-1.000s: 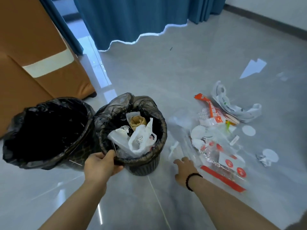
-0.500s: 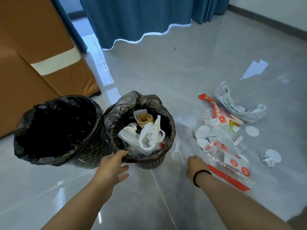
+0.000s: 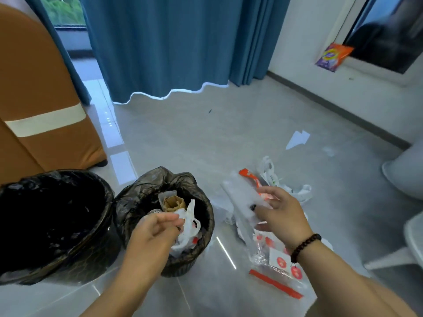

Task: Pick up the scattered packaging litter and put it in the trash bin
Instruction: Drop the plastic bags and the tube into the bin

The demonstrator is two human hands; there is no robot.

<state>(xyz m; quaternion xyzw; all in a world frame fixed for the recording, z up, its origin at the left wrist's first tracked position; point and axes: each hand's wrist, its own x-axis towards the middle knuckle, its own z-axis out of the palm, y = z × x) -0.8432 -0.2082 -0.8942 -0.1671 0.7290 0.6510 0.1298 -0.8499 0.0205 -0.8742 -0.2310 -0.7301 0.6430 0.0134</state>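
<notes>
Your right hand (image 3: 278, 213) is raised off the floor, fingers curled around a clear plastic wrapper (image 3: 242, 200) that slants up to the left; motion blur smears it, so where it ends is hard to tell. Your left hand (image 3: 153, 234) hangs over the smaller trash bin (image 3: 203, 239), thumb and fingertips drawn together above the white bag (image 3: 188, 227) inside, but you cannot tell whether they actually pinch anything. Your right forearm covers part of the litter pile (image 3: 278, 264) on the floor just right of that bin. The larger bin (image 3: 55, 216) touching it on the left is cut off by the frame edge.
</notes>
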